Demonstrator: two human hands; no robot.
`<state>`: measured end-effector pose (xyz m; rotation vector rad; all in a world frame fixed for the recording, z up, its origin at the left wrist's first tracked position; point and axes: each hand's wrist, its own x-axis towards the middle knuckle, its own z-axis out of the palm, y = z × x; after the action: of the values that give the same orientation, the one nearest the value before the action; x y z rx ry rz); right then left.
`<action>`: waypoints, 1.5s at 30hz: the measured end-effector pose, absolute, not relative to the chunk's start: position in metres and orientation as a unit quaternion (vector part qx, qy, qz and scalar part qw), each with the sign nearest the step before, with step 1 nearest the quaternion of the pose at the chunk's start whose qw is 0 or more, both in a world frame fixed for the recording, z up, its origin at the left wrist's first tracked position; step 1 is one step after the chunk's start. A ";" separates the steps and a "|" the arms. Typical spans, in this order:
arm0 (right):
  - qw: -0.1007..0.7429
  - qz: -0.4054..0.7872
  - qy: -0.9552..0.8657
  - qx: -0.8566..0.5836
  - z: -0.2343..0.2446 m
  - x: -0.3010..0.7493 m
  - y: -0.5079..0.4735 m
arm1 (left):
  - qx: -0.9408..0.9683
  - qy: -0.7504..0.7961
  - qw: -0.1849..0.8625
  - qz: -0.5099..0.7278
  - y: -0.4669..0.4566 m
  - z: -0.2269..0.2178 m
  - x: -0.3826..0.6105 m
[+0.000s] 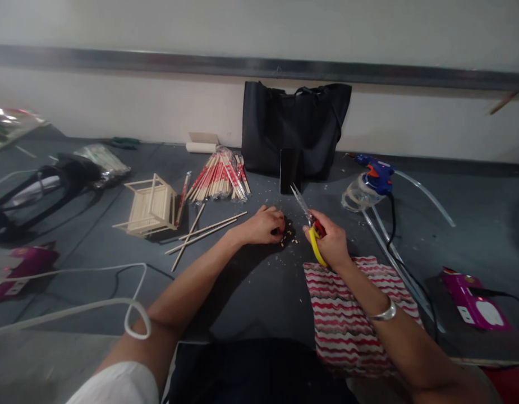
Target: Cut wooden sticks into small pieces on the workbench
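My right hand (334,242) grips a pair of scissors (315,247) with yellow and red handles. Their blades point up and away, slightly parted, over the dark table. Fingers curled, my left hand (263,225) rests on the tabletop; anything inside it is hidden. Small cut wooden bits (289,240) lie scattered between the two hands. To the left of my left hand are a few loose wooden sticks (209,231), some crossing. Farther left stands a small chair-like frame made of sticks (152,207).
Paper-wrapped chopsticks (219,177) lie in a pile behind my left hand. A phone (288,171) leans against a black bag (295,126). At right are a blue glue gun (375,175), a striped cloth (343,320) and a magenta power box (473,303). White cable (137,314) crosses my left arm.
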<state>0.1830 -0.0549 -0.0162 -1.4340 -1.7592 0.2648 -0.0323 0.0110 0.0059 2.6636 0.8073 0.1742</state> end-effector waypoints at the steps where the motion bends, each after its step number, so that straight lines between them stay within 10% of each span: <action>1: 0.414 0.108 -0.701 -0.571 -0.016 0.183 -0.055 | 0.942 0.281 0.172 0.054 0.010 0.006 -0.031; 6: 0.415 0.110 -0.697 -0.575 -0.017 0.183 -0.055 | 0.926 0.294 0.203 0.118 0.007 0.005 -0.025; 21: 0.387 0.034 -0.746 -0.542 -0.017 0.178 -0.062 | 0.417 0.290 0.726 0.464 -0.001 0.014 -0.016; 45: 0.340 -0.037 -0.768 -0.542 -0.017 0.178 -0.063 | 0.351 0.268 0.738 0.511 -0.013 0.019 -0.005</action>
<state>0.1777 -0.0629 -0.0168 -1.4096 -1.9991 -0.0961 -0.0052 -0.0134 0.0195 0.7700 0.5881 1.1207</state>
